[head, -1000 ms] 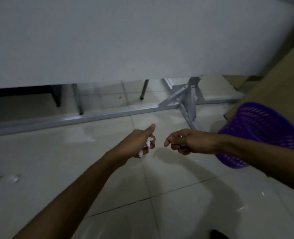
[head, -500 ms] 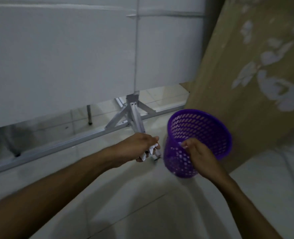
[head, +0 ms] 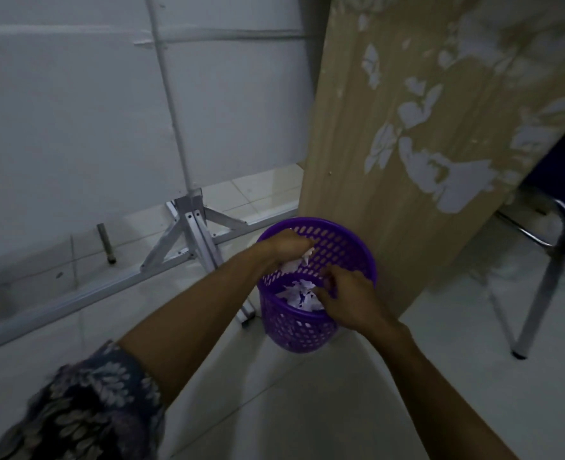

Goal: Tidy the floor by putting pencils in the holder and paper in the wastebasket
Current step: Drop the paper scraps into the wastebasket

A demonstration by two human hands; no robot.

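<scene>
Dim room, tiled floor. Purple mesh wastebasket (head: 294,330) stands upright just in front of a leaning wooden board (head: 407,127), beside a metal stand foot (head: 193,227). Left hand (head: 287,244) is over the basket mouth, fingers closed round a wad of crumpled paper (head: 302,258). Right hand (head: 350,302) grips the near rim, fingers curled over it. More paper scraps (head: 299,295) lie inside.

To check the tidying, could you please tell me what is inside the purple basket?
Crumpled paper lies in the basket. The left hand holds another wad over the opening. The right hand on the near rim covers part of the contents; the bottom is hidden.
</scene>
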